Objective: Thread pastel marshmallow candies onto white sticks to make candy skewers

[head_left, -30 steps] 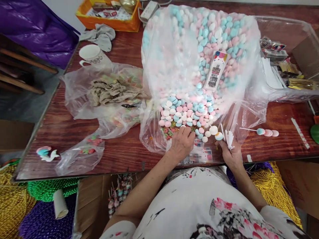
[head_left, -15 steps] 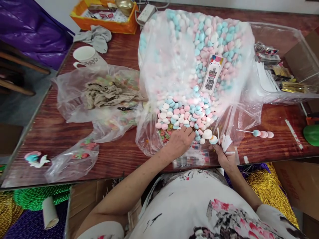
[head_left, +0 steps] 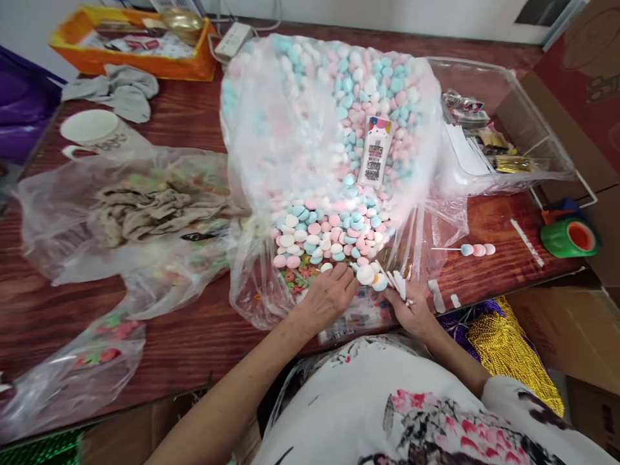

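Note:
A large clear plastic bag (head_left: pixel 285 135) of pink, blue and white round sweets lies open towards me. Loose sweets (head_left: pixel 314 236) spill from its mouth. My left hand (head_left: pixel 327 300) is at the front edge of the sweets, fingertips pressed together; whatever they hold is hidden. My right hand (head_left: pixel 411 310) grips a bunch of thin white sticks (head_left: pixel 398 284). A white sweet (head_left: pixel 365 275) and a blue-and-white one sit between the hands, by the right fingertips. To the right, a skewer of sweets (head_left: pixel 478 250) lies on the table.
A small label packet (head_left: pixel 375 152) rests on the bag. On the right are a clear plastic bin (head_left: pixel 527 139) of packets and green tape (head_left: pixel 557 237). On the left are a crumpled cloth (head_left: pixel 159 213), a white mug (head_left: pixel 92 129) and an orange tray (head_left: pixel 130 64).
The view has swung right, so things sit further left. My hands have come closer together, and the sticks in my right hand now tilt towards the left fingertips.

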### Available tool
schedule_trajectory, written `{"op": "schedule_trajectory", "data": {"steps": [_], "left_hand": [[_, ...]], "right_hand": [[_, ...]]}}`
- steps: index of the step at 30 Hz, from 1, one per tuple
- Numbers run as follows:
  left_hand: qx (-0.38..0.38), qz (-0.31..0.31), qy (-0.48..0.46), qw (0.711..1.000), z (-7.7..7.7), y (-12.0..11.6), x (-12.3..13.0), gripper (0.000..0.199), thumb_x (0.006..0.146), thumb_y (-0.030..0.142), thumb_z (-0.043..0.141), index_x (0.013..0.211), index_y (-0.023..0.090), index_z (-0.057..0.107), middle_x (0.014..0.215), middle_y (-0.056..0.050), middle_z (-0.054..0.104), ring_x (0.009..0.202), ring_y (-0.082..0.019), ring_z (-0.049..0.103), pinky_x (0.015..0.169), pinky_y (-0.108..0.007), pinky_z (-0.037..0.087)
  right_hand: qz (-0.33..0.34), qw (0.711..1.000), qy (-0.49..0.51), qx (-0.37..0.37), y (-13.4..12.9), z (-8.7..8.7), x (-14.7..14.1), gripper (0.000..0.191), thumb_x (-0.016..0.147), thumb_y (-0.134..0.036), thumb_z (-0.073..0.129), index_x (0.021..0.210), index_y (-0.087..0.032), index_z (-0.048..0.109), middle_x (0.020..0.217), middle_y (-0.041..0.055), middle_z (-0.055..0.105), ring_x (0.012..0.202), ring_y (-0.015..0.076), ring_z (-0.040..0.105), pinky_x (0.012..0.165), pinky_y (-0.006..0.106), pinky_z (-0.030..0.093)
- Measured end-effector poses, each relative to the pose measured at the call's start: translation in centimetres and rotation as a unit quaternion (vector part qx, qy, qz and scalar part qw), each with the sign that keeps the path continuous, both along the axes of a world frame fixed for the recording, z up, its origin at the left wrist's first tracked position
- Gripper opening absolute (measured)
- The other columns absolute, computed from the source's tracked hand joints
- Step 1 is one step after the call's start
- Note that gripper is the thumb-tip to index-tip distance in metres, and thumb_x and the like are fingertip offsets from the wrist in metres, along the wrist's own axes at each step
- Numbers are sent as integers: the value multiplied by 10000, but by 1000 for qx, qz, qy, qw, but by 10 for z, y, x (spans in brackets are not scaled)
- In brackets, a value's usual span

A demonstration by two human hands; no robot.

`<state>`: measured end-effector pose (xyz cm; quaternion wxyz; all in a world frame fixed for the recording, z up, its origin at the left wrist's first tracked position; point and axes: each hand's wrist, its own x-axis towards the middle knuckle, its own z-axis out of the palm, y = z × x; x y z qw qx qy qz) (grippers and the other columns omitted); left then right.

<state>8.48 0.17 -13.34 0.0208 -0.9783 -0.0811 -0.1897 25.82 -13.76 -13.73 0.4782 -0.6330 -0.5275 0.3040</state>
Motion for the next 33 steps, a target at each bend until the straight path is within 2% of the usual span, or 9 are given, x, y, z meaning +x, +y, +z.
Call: {"op": "schedule_trajectory", "data": {"steps": [4, 8, 10, 14, 16, 18, 21, 27, 33], "left_hand": [[-40, -42, -33, 998, 0, -2, 5, 207, 867, 25, 491, 742, 179, 551, 703, -62, 577, 687, -195, 509, 591, -341, 388], [-266, 36, -134, 954, 6, -6, 0, 154, 852, 113, 582, 718, 181, 615, 735, -59, 658, 706, -175, 579, 658, -336, 463], [-440, 139, -259, 848, 12, -9, -6, 49, 804, 175, 676, 756, 182, 667, 758, -43, 696, 694, -158, 612, 662, -317, 492], [-709, 271, -413, 504, 30, -13, -17, 153, 640, 238, 811, 705, 165, 693, 645, -8, 687, 500, -92, 549, 474, -222, 414], [-771, 262, -416, 404, 37, -15, -20, 181, 582, 232, 833, 667, 160, 691, 626, -8, 691, 476, -84, 545, 444, -201, 393], [-793, 249, -424, 359, 41, -16, -21, 182, 562, 216, 840, 651, 166, 689, 630, -4, 699, 485, -83, 560, 442, -189, 396], [-785, 239, -442, 363, 42, -20, -21, 170, 569, 199, 847, 653, 179, 701, 630, 10, 697, 488, -74, 561, 458, -186, 413], [-657, 245, -475, 531, 25, -25, -21, 156, 581, 216, 875, 674, 196, 751, 724, -18, 726, 681, -138, 652, 610, -253, 526], [-656, 237, -463, 547, 18, -27, -27, 142, 611, 250, 873, 698, 212, 767, 775, -28, 742, 727, -153, 667, 652, -274, 551]], "right_hand": [[6, 1000, 2, 1, -1, 2, -5, 236, 975, -314, 477, 875, -206, 662, 727, 4, 632, 699, 155, 586, 668, 279, 501], [-7, 1000, 12, 2, -2, 12, 1, 244, 962, -318, 504, 795, -204, 641, 734, 9, 636, 697, 154, 591, 664, 277, 505], [-19, 1000, 17, 4, -2, 18, 3, 242, 956, -304, 515, 769, -207, 634, 717, 6, 633, 674, 151, 585, 656, 279, 505], [19, 1000, 17, -4, -2, 19, -3, 239, 951, -270, 511, 748, -214, 624, 665, -7, 614, 589, 138, 554, 596, 273, 491], [70, 998, 8, 1, -1, 16, -10, 231, 947, -250, 506, 754, -212, 627, 659, -12, 600, 569, 129, 536, 565, 259, 471], [96, 995, -2, 5, 1, 13, -17, 224, 944, -224, 496, 767, -207, 631, 648, -19, 577, 561, 120, 520, 556, 245, 455], [94, 996, -9, 2, 3, 13, -22, 204, 939, -195, 488, 799, -204, 637, 630, -31, 547, 546, 110, 497, 554, 234, 440], [69, 996, -49, 27, -4, 10, -18, 185, 943, -215, 491, 900, -214, 671, 660, -10, 603, 548, 126, 531, 539, 250, 452], [74, 984, -106, 119, -10, -4, -15, 232, 921, -242, 525, 1109, -236, 659, 786, 45, 719, 603, 180, 645, 552, 304, 526]]}}
